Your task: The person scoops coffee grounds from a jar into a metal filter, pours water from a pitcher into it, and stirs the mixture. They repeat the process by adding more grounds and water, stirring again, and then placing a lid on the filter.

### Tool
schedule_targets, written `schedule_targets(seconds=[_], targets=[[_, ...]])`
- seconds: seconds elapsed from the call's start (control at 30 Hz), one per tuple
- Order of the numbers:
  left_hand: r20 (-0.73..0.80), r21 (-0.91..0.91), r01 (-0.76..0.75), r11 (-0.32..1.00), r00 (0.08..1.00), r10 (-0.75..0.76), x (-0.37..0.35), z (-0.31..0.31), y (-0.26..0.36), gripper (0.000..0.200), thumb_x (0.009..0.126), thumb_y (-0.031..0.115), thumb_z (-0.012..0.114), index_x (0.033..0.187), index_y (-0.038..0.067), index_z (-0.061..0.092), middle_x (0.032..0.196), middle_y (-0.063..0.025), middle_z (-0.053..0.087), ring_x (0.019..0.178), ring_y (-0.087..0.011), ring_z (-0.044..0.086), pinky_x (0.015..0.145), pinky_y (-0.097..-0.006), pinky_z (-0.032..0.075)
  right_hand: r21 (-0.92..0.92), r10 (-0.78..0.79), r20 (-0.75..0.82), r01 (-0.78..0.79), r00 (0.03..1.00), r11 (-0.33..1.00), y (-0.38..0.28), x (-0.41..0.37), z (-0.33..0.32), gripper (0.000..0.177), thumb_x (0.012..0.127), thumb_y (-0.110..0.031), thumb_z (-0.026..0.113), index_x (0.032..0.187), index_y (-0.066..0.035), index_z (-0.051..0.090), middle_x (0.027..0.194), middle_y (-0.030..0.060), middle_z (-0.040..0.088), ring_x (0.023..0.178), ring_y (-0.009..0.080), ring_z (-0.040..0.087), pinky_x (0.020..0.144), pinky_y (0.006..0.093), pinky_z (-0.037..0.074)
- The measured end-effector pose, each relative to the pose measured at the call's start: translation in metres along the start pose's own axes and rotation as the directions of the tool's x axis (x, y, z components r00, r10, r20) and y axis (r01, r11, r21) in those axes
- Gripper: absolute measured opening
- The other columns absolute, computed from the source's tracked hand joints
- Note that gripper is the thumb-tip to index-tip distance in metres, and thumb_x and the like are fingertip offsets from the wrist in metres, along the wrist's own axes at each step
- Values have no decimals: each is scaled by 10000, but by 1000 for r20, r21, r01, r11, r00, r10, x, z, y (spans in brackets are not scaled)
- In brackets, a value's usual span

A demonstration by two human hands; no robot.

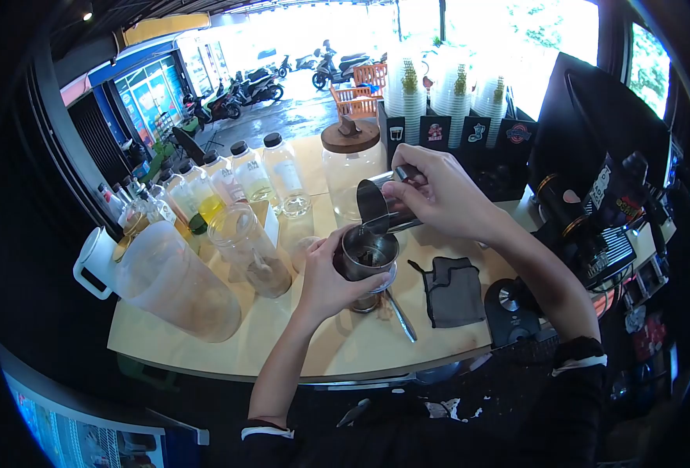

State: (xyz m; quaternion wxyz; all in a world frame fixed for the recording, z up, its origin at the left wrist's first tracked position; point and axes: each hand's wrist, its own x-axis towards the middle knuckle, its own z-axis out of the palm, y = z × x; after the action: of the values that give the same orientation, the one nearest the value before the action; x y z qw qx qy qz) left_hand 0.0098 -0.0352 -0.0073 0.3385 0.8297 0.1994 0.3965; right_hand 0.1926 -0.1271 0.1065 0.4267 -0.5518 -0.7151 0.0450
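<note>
My right hand (441, 191) grips the handle of a shiny metal pitcher (374, 204). The pitcher is tipped, its mouth low over a metal cup (370, 251); a thin stream seems to run between them. Around the metal cup my left hand (331, 274) is wrapped, thumb on the near side. Dark matter shows inside the cup, and a pale rim sits beneath it, over what looks like another vessel mostly hidden from me. Beside the cup's base a metal spoon-like utensil (401, 316) lies on the table.
Left of my hands stand a large frosted jug (177, 281), a clear plastic container (249, 253) and several black-capped bottles (288, 175). Behind the pitcher is a wooden-lidded jar (350, 156). A grey cloth (453, 290) lies right, near a black device (511, 312). Stacked cups (452, 101) stand behind.
</note>
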Motion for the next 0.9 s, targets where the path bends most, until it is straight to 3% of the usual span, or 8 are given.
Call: schedule_targets(seconds=[0.1,0.2,0.43,0.5,0.63,0.7,0.83,0.9], targets=[[13,-75,51,996,999,-50,0,-1,2,748,550,355,863,1179,58,590,995,-99,692,978,-243,637,955,-372,430,-127,-35,4,35,999,991,-1,0,-2,215,903,-92,620,861,16,438,647,26,470,703,74,622,526,239,469],[8,-30,-2,1000,1000,2,2,-2,-6,743,546,356,864,1172,62,594,991,-97,691,978,-245,633,956,-375,425,-61,-46,-28,44,999,997,6,-1,0,221,898,-96,625,857,15,438,656,36,467,709,83,629,520,239,461],[22,27,-10,1000,1000,9,2,-5,-11,744,566,192,875,1207,2,549,1092,-114,652,1032,-202,634,942,-338,485,-16,11,-21,-11,1000,1000,2,-6,-5,209,918,-84,598,862,20,426,665,32,475,740,99,647,567,235,520],[17,10,-31,999,999,31,3,-4,-13,744,563,180,876,1206,3,546,1092,-114,651,1029,-203,635,938,-338,488,98,118,7,-118,993,988,-3,-7,-6,186,883,-56,605,896,72,472,836,205,619,828,267,704,667,351,533],[-40,61,-49,997,998,52,1,0,-20,771,553,175,884,1215,15,521,1106,-110,636,1038,-206,626,936,-336,486,124,122,9,-122,993,985,-4,-8,-5,186,888,-63,606,899,71,477,832,208,632,832,261,706,665,351,532],[-60,72,-65,995,996,70,0,0,-21,781,552,172,887,1220,18,512,1111,-108,629,1043,-206,621,934,-333,485,64,77,20,-78,997,995,-3,-8,-4,216,926,-85,590,855,21,414,691,28,510,770,79,631,617,247,556],[-139,159,-72,985,986,94,-5,5,-22,813,548,187,898,1233,29,489,1117,-103,608,1045,-204,605,929,-335,475,72,76,13,-76,997,994,-8,-5,0,211,922,-81,591,858,24,421,682,24,507,778,86,637,628,252,560],[-170,168,-68,983,981,97,-6,8,-26,822,546,195,901,1236,33,484,1121,-102,600,1048,-205,598,931,-337,470,112,90,-15,-88,996,990,-12,-2,2,186,877,-56,612,881,74,479,782,199,629,807,254,701,658,348,515]])
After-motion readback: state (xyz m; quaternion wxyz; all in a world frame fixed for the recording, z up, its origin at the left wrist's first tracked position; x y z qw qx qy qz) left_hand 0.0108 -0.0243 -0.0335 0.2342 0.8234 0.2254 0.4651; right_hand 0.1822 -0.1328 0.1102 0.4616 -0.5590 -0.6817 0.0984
